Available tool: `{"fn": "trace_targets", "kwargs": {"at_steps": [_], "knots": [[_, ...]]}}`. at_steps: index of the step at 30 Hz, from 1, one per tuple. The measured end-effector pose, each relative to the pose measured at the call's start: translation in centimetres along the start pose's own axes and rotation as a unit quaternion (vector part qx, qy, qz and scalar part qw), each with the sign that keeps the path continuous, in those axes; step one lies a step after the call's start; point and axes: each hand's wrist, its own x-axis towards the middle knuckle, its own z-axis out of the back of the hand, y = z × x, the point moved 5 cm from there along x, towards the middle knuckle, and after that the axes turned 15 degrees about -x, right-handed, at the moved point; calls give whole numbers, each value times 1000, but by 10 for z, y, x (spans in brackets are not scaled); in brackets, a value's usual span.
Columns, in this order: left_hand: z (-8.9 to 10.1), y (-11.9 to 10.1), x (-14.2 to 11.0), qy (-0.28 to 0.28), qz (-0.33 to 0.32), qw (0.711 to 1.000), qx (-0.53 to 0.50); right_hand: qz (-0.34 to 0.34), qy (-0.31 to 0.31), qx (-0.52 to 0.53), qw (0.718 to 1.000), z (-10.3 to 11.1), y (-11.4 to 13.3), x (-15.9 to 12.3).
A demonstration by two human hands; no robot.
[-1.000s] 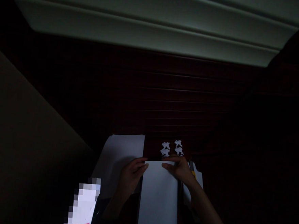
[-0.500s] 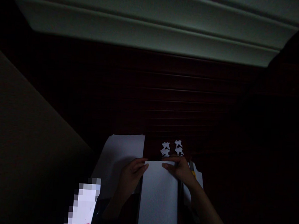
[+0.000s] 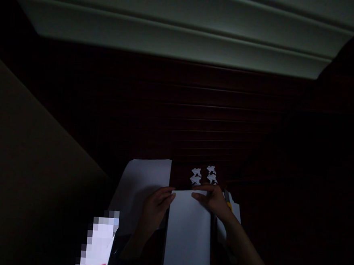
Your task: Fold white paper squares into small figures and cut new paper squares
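Note:
A white sheet of paper (image 3: 189, 234) runs lengthwise in front of me, its far edge lifted between my hands. My left hand (image 3: 156, 207) pinches the far left corner between thumb and fingers. Along the same edge, further right, my right hand (image 3: 213, 199) grips the paper with the thumb on top and the fingers behind. Just beyond the sheet lie several small folded white paper pieces (image 3: 195, 176) in two columns. Whether the sheet is folded or single is hard to tell in the dim light.
To the left lies a stack of white paper (image 3: 150, 173), partly under my left hand. A lit screen (image 3: 96, 244), pixelated, glows at the lower left. By my right wrist are a yellow and grey cutter (image 3: 228, 201) and more white paper (image 3: 236, 211). Dark slatted wood (image 3: 197, 105) rises behind.

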Motion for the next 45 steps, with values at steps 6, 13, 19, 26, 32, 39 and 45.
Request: {"fn": "trace_targets", "kwargs": {"at_steps": [6, 13, 19, 26, 32, 39, 45], "knots": [[0, 0, 1, -9, 3, 1000, 8, -3, 1, 7, 1000, 0, -1, 1], [2, 3, 1, -20, -12, 1000, 18, -7, -6, -4, 1000, 0, -3, 2], [0, 1, 0, -15, -5, 1000, 12, -13, -6, -8, 1000, 1, -2, 2], [2, 3, 1, -14, -15, 1000, 21, -15, -11, 0, 1000, 1, -3, 2], [1, 2, 1, -16, -9, 1000, 13, -12, -5, -7, 1000, 0, -2, 2], [1, 0, 2, -15, -18, 1000, 20, -25, -9, 2, 1000, 0, -4, 1], [2, 4, 1, -3, -24, 999, 26, -26, -5, -7, 1000, 0, -3, 1]]}}
